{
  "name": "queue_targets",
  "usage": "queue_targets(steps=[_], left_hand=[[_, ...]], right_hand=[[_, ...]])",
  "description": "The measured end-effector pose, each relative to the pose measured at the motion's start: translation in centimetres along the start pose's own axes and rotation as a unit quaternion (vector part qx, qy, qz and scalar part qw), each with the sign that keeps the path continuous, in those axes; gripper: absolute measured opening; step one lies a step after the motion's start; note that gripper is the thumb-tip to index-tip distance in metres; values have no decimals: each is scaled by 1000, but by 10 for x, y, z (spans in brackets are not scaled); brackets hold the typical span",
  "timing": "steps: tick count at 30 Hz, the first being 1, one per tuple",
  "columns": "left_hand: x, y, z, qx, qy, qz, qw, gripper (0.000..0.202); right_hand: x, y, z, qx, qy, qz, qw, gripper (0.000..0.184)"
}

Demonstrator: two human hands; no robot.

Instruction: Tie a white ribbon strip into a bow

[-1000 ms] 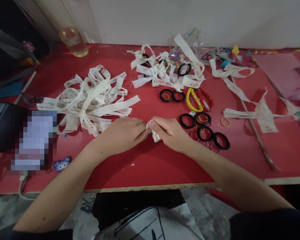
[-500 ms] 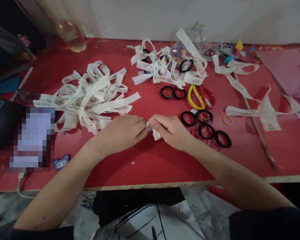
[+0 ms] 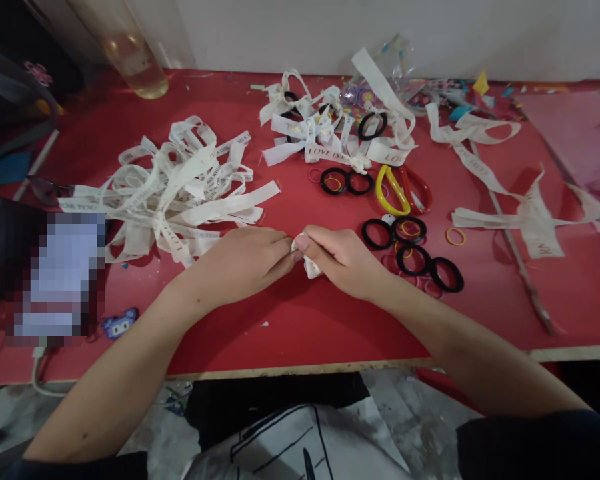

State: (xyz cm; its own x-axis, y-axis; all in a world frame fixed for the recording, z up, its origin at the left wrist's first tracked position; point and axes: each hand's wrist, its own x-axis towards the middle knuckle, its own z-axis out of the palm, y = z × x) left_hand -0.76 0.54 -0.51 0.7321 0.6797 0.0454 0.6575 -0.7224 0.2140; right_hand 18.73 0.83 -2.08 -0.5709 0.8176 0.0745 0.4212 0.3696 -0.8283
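Between my two hands, over the front middle of the red table, is a bunched piece of white ribbon (image 3: 312, 269), mostly covered by fingers. My left hand (image 3: 247, 262) is closed, its fingertips pinching the ribbon's left side. From the right, my right hand (image 3: 337, 259) grips the same bundle, thumb on top. Left of my hands lies a loose heap of printed white ribbon strips (image 3: 180, 180). Black hair ties (image 3: 414, 260) and small coloured rubber bands lie just right of my right hand. Yellow and red handled scissors (image 3: 395, 190) rest behind them.
Ribbon bows with black hair ties (image 3: 315, 130) sit at the back. A ribbon strip (image 3: 480, 167) and a thin stick (image 3: 520, 273) lie at right. On the left are a phone (image 3: 60, 273) with a cable, a blue trinket (image 3: 120, 325) and a bottle (image 3: 137, 63).
The view has shifted very slightly. Both hands keep the same hold on the white ribbon, with hardly any visible movement.
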Motion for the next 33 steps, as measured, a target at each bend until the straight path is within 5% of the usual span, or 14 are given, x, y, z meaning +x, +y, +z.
queue_targets(steps=[33], left_hand=[[0, 0, -1, -7, -9, -3, 1000, 38]], right_hand=[[0, -1, 0, -12, 1, -5, 1000, 35]])
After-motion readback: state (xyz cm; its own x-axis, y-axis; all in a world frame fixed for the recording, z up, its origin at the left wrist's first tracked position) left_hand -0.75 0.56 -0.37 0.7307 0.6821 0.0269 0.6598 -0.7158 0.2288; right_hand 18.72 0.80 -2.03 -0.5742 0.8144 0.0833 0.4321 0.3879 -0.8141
